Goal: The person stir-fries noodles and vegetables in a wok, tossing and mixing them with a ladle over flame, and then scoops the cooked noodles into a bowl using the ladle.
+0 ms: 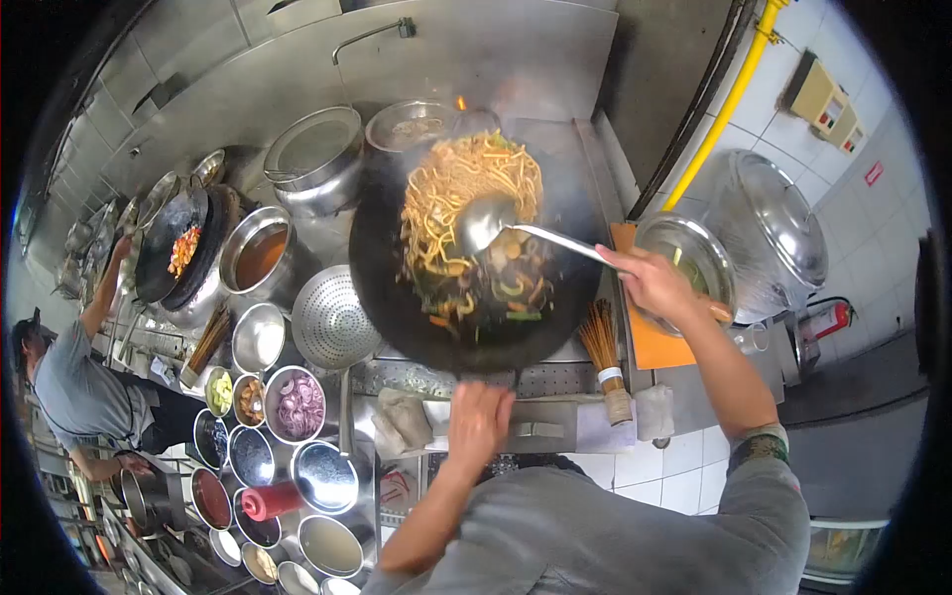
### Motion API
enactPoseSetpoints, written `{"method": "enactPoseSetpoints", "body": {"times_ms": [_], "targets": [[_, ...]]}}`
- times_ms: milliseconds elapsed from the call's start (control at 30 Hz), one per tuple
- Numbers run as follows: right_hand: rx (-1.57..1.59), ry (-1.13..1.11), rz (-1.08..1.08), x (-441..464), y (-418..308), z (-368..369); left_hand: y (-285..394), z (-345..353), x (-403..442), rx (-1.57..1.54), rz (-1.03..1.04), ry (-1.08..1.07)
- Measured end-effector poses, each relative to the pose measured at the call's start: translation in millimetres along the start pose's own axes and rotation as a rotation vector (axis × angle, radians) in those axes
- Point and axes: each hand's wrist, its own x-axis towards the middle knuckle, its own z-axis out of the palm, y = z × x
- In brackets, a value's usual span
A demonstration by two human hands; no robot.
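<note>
Background: steel backsplash [516, 50], white tile wall [773, 124] at R. Wok [382, 288] near bench [577, 159] front edge; noodles [476, 174] at wok's far side, veg. [516, 289] nearer. R hand [659, 286] grasps ladle [484, 223] by handle, head over noodles. L hand [479, 421] — blurred, curled — at wok's near rim; can't tell if gripping. Strainer [337, 317] L of wok.
</note>
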Motion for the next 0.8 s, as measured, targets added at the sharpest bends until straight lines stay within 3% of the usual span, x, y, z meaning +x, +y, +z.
{"method": "enactPoseSetpoints", "body": {"times_ms": [33,133,267,367,400,500,667,800], "targets": [[-0.054,0.036,-0.036,-3.4,1.9,-4.7,12.7,-12.4,-8.6,-0.036,0.011,0.001],[0.335,-0.208,0.081,-10.9,16.5,-22.9,39.8,-44.1,24.4,-0.046,0.015,0.060],[0.218,-0.102,-0.256,9.3,39.8,-13.3,22.8,-20.9,68.3,-0.019,0.028,0.130],[0.041,-0.154,0.121,12.5,-15.5,-23.9,-8.5,17.8,39.9,0.040,0.016,0.132],[0.008,0.006,0.032,11.9,2.7,-2.8,-11.8,20.7,23.0,0.060,-0.001,0.113],[-0.048,0.070,-0.070,-9.1,3.3,-23.6,1.4,0.2,-20.5,-0.065,0.006,0.027],[0.342,-0.158,-0.055,-27.8,46.1,-51.0,19.1,-24.6,51.2,0.001,0.009,0.106],[0.210,-0.156,0.050,-6.8,14.9,-65.4,-5.9,-8.3,79.2,0.018,0.013,0.107]]}}
